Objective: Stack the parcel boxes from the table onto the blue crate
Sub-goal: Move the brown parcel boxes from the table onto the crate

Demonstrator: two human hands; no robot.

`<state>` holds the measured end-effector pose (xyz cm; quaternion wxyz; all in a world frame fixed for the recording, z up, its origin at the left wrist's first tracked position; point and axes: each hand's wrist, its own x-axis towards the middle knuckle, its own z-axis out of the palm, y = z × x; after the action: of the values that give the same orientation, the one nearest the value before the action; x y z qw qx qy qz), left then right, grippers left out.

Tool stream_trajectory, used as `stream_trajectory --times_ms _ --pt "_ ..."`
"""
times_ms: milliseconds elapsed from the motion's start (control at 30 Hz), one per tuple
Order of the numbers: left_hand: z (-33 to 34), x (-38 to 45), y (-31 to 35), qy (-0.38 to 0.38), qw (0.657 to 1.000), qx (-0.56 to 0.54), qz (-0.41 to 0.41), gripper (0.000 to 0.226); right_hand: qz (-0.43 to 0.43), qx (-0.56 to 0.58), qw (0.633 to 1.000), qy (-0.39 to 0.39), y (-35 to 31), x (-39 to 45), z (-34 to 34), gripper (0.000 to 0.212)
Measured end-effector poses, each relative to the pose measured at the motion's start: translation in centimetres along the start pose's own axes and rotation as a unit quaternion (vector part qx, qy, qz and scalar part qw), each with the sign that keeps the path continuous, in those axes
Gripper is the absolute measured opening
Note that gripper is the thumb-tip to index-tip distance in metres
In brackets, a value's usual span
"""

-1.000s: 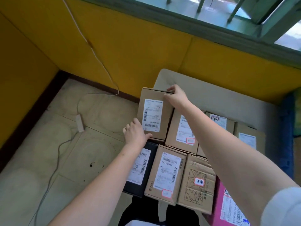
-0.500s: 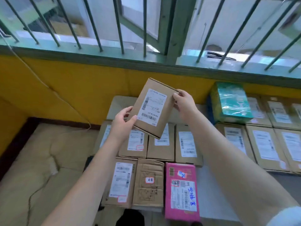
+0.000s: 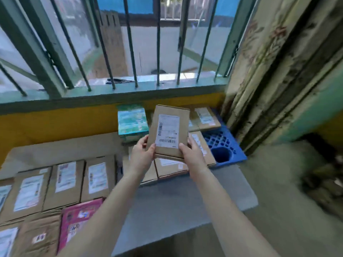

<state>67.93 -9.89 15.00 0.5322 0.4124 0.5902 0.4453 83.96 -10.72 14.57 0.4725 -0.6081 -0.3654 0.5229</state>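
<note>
A brown parcel box (image 3: 169,130) with a white barcode label hangs in the air, tilted up towards me. My left hand (image 3: 143,154) grips its lower left corner and my right hand (image 3: 191,153) grips its lower right corner. Behind and below it lies the blue crate (image 3: 223,145) by the wall, its perforated right end bare. Several brown parcels (image 3: 207,117) and a teal parcel (image 3: 132,121) lie on the crate. Several more labelled brown boxes (image 3: 65,182) and a pink parcel (image 3: 78,219) lie on the grey table (image 3: 176,204) at lower left.
A barred window with a green sill (image 3: 111,93) runs above the yellow wall (image 3: 55,121). A patterned curtain (image 3: 269,71) hangs at the right, next to the crate. Blurred floor and dark clutter (image 3: 319,182) lie beyond the table's right edge.
The box has been lifted off the pile at the left and carried to the right, over the crate. My view has swung right and upward with it.
</note>
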Motion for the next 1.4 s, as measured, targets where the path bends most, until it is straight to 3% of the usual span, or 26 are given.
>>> stream_trajectory --times_ms 167,333,433,633,733,833,933,1033,1133,1233,1333,1400 --pt "8.0 0.1 -0.3 -0.090 0.993 0.076 -0.020 0.046 0.013 0.026 0.994 0.107 1.5 2.4 -7.5 0.055" --pt "14.1 1.2 -0.8 -0.224 0.958 0.179 -0.034 0.045 0.020 0.033 0.979 0.199 3.0 4.1 -15.3 0.047" --pt "17.9 1.8 -1.5 -0.243 0.942 0.232 -0.018 0.048 0.008 0.008 0.974 0.224 3.8 5.8 -19.4 0.043" --pt "24.9 3.6 -3.9 -0.240 0.916 0.320 -0.019 0.027 0.023 -0.067 0.983 0.168 6.4 11.5 -26.0 0.040" --pt "27.6 5.1 -5.5 -0.230 0.892 0.389 -0.001 0.027 0.039 -0.088 0.988 0.123 7.2 14.3 -28.8 0.038" --pt "28.8 6.3 -7.0 -0.193 0.853 0.483 0.031 0.049 0.064 -0.105 0.990 0.067 7.7 16.5 -30.0 0.038" --pt "29.2 6.9 -8.3 -0.170 0.782 0.593 0.093 0.071 0.068 -0.177 0.982 -0.006 8.6 18.3 -29.2 0.042" --pt "29.1 7.0 -9.9 -0.177 0.732 0.654 0.073 0.094 0.045 -0.331 0.942 -0.034 10.2 19.1 -28.1 0.047" --pt "29.1 7.4 -10.8 -0.166 0.707 0.680 0.098 0.093 0.035 -0.428 0.903 -0.020 10.6 19.5 -27.9 0.049" --pt "28.9 7.8 -10.6 -0.175 0.732 0.651 0.095 0.092 0.018 -0.453 0.891 0.021 9.8 20.1 -27.5 0.042" --pt "27.6 7.6 -9.4 -0.186 0.799 0.570 0.034 0.090 0.004 -0.439 0.896 0.069 8.0 20.4 -25.6 0.049" --pt "25.9 7.0 -7.9 -0.149 0.841 0.519 0.024 0.083 -0.019 -0.442 0.895 0.055 6.5 20.2 -23.4 0.053"
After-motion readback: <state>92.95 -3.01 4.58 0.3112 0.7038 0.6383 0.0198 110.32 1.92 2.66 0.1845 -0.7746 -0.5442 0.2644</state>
